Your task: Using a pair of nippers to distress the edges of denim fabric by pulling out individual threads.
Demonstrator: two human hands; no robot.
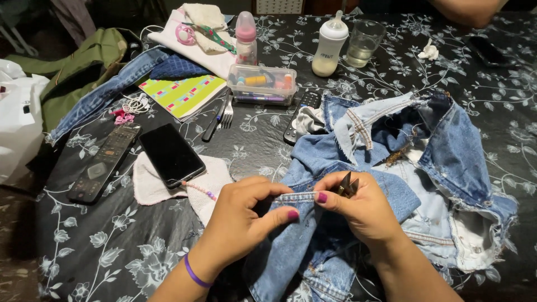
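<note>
Left hand [243, 215] w/ purple wristband [194, 275] at the wrist: thumb + forefinger grip pinched on a pale stitched seam strip [296, 196] of the cut-up blue denim jeans [425, 168]. Right hand [358, 204] pinches the other end of the same strip, grip closed, and also holds small dark metal snips [347, 185], tips pointing up past the knuckles. Strip is stretched taut btw the two hands, near the front edge of the desk [112, 246], which has a black cloth w/ grey flower print. Rest of the jeans lie bunched to the right and behind the hands, frayed edges + white pocket lining showing.

Left of the hands: black smartphone [172, 155] lying on a white cloth pad [148, 187], and a long black remote [104, 162] just beside it. Farther back: second dark remote [301, 114] partly under the denim, metal fork [227, 114], colourful striped notebook [182, 94], clear plastic box of sewing bits [263, 84], pink-capped baby bottle [245, 38], white baby bottle [330, 47], clear drinking glass [363, 43]. Loose strip of blue denim [100, 95] runs along the far left. Another person's arm [464, 8] at the top right edge.
</note>
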